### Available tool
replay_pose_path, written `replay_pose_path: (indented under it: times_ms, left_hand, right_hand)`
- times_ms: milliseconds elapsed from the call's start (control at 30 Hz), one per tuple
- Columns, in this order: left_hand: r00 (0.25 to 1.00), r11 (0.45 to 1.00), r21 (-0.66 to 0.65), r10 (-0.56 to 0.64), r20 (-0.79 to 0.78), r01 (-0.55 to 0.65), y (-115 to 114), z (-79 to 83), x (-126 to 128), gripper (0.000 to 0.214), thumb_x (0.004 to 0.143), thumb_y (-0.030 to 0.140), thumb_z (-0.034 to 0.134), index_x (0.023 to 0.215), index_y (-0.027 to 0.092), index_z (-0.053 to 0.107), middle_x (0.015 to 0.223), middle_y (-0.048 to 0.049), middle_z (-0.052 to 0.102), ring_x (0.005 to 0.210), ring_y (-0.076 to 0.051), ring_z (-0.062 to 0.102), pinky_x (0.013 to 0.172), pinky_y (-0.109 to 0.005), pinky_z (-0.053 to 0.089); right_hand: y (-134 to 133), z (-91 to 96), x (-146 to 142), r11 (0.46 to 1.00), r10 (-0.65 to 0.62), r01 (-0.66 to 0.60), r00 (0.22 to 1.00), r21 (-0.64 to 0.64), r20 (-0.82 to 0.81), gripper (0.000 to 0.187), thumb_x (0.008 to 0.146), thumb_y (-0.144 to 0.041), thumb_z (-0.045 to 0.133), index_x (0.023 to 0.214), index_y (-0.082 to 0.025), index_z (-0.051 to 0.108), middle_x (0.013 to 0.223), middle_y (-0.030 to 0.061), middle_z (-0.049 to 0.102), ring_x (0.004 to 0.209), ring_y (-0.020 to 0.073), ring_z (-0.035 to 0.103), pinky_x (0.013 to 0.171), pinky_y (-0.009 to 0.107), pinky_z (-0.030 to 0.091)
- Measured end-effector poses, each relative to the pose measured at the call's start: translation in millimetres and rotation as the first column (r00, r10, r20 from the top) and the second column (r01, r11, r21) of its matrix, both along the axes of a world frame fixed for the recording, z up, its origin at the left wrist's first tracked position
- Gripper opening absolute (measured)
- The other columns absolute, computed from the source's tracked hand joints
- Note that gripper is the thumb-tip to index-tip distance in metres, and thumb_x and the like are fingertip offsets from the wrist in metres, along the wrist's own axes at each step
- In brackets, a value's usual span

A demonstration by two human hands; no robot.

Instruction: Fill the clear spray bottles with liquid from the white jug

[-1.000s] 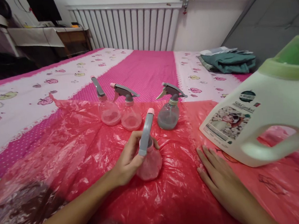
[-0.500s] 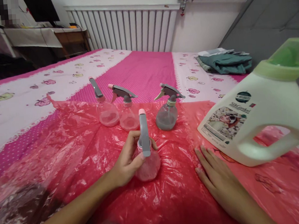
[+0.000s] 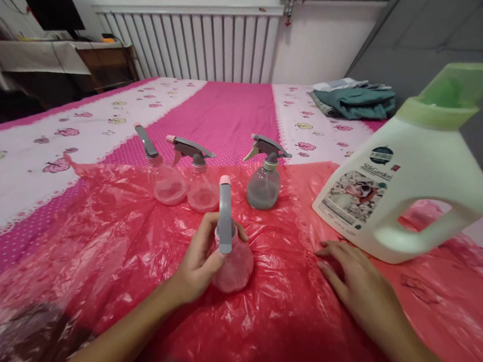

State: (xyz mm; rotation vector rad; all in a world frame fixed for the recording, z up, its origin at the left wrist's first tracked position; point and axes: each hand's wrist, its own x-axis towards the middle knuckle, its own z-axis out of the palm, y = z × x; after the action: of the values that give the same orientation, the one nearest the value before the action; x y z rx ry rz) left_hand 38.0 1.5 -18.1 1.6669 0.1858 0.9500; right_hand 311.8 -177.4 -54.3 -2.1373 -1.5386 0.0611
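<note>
My left hand (image 3: 201,257) is wrapped around the neck of a clear spray bottle (image 3: 234,269) with a grey trigger head and pink nozzle. That bottle stands upright on a red plastic sheet (image 3: 279,318). My right hand (image 3: 356,283) rests on the sheet with nothing in it, fingers slightly bent and apart. Just beyond it stands a large pale green detergent jug (image 3: 415,188) with a green cap. Behind the held bottle are a left spray bottle (image 3: 168,182), a middle spray bottle (image 3: 202,193) and a greyish spray bottle (image 3: 263,187).
The sheet lies over a bed with a pink and white patterned cover (image 3: 235,114). Folded clothes (image 3: 353,101) lie at the far right, by a grey headboard (image 3: 431,35). A white radiator (image 3: 195,44) and a desk (image 3: 44,57) with a monitor (image 3: 55,14) are at the back.
My right hand's fingers have curled a little from lying flatter on the sheet. The view has shifted slightly; my left hand keeps its hold on the spray bottle.
</note>
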Motion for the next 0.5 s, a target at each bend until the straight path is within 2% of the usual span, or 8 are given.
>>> replay_pose_path:
  times_ms: [133,300,500]
  left_hand:
    - [1.000,1.000,0.019,0.013,0.010,-0.013,-0.7,3.8,1.1,0.028,0.109,0.043,0.057,0.130,0.025,0.057,0.112,-0.0052,0.065,0.101,-0.022,0.061,0.094,-0.035,0.048]
    - [0.999,0.999,0.041,0.034,-0.014,-0.034,-1.3,7.2,1.1,0.031,0.109,0.045,0.057,0.131,0.024,0.058,0.112,-0.0071,0.066,0.101,-0.024,0.063,0.092,-0.036,0.049]
    - [0.999,0.999,0.032,0.032,-0.003,-0.031,-0.8,5.7,0.5,0.030,0.109,0.044,0.057,0.132,0.025,0.058,0.112,-0.0069,0.066,0.101,-0.023,0.062,0.092,-0.036,0.049]
  right_hand:
    - [1.8,3.1,-0.7,1.000,-0.010,0.010,1.000,0.013,-0.019,0.028,0.105,-0.039,0.045,0.092,-0.025,0.067,0.117,0.0101,0.073,0.111,0.0317,0.069,0.095,0.050,0.053]
    - [2.9,5.2,-1.9,0.999,-0.038,0.038,0.999,0.017,-0.037,0.028,0.108,-0.042,0.043,0.095,-0.025,0.061,0.100,0.0081,0.069,0.096,0.0292,0.066,0.089,0.047,0.050]
    - [4.0,6.5,-0.1,1.000,-0.020,0.021,0.999,0.020,-0.050,0.032,0.108,-0.044,0.041,0.093,-0.025,0.061,0.097,0.0081,0.068,0.094,0.0284,0.065,0.091,0.047,0.050]
